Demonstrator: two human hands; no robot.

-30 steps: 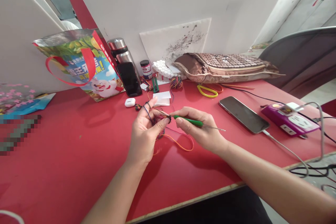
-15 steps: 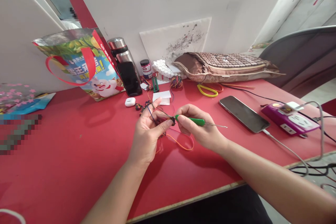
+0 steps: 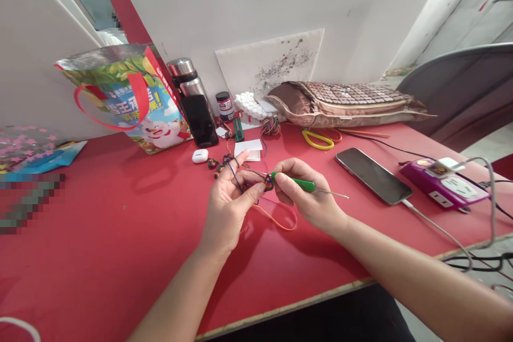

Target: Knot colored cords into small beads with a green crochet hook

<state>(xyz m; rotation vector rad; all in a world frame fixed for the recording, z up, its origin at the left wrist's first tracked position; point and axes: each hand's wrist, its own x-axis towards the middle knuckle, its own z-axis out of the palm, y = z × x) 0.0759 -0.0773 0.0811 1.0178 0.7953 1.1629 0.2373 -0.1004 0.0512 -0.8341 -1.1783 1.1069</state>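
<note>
Fingers [image 3: 280, 180] of our right hand [image 3: 310, 200] close around the green handle of the crochet hook [image 3: 301, 184], pinching it near the working end. Our left hand [image 3: 228, 200] holds the small multicoloured yarn piece [image 3: 267, 181] between thumb and forefinger, with yarn wound over its raised forefinger. We see the hook's long axis run left to right, its bare metal tail pointing right and its working tip meeting the yarn piece, which lies immediately left of the right fingers, between both hands. An orange strand [image 3: 278, 219] loops onto the red surface [image 3: 120, 235] below. Farther back lie a yarn ball [image 3: 270, 125], yellow scissors [image 3: 318, 141], a phone [image 3: 372, 175] and a printed bag [image 3: 128, 99], against white panels.
</note>
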